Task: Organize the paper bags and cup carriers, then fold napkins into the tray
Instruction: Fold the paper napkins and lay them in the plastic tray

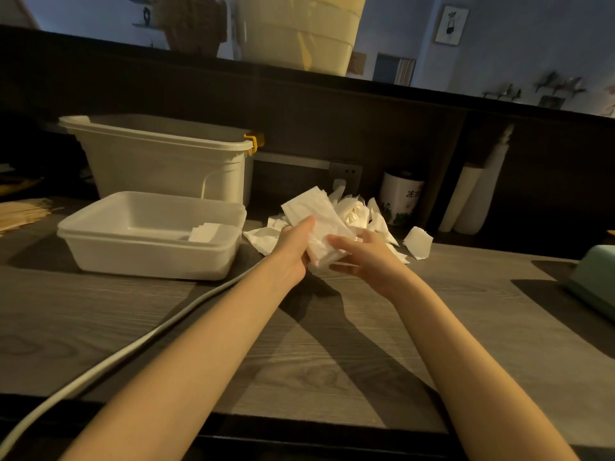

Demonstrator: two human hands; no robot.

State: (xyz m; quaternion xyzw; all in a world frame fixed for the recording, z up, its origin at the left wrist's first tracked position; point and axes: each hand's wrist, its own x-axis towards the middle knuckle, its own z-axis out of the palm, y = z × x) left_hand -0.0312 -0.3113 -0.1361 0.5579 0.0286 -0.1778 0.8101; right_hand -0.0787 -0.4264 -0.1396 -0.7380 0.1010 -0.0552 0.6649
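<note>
A white napkin point(316, 221) is held up over the counter between both hands. My left hand point(293, 247) grips its lower left edge, thumb on top. My right hand point(366, 257) holds its lower right side with fingers curled under it. Behind the hands lies a loose pile of white napkins point(359, 214). To the left stands a white plastic tray point(149, 257), stacked on another like it, with folded napkins point(206, 231) lying in its right part.
A tall white bin point(159, 161) with a yellow clip stands behind the tray. A grey cable point(133, 354) runs across the wooden counter. A white printed canister point(401, 197), a stack of cups point(472, 197), a green box point(595, 281) and brown paper items point(23, 211) sit around the edges.
</note>
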